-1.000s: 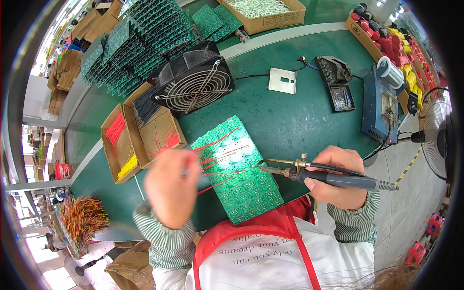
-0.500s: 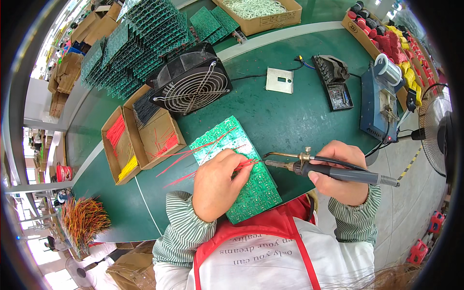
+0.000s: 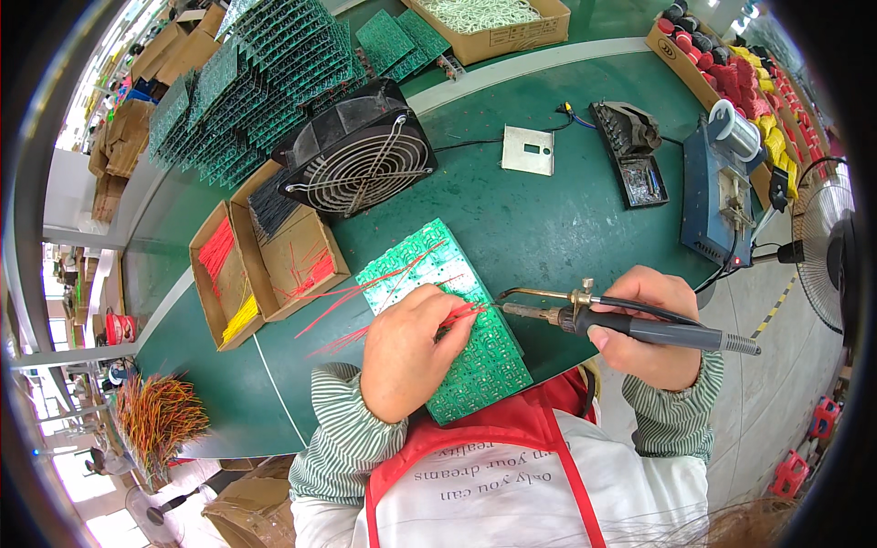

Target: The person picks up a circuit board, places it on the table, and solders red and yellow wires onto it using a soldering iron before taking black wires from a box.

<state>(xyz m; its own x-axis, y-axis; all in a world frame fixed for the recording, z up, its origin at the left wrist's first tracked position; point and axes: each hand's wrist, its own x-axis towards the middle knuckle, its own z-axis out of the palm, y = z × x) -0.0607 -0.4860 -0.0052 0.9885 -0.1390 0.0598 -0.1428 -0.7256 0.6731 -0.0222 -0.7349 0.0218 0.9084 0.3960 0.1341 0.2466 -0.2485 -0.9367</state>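
Two cardboard trays (image 3: 280,253) of red, yellow, dark strands (image 3: 217,247), left fingers (image 3: 451,343) pinching red wires (image 3: 467,311), right fingers (image 3: 610,340) around soldering iron (image 3: 660,331)

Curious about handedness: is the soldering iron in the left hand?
No; the right hand holds the soldering iron and the left hand red wires.

The place is an electronics assembly workshop, shown by the soldering iron (image 3: 639,329), the blue box-shaped unit (image 3: 708,205) next to a spool of silvery wire (image 3: 735,132), the stacked green circuit boards (image 3: 292,78) and the cardboard trays (image 3: 315,290) of cut coloured wires, all about one broad green surface (image 3: 585,237).
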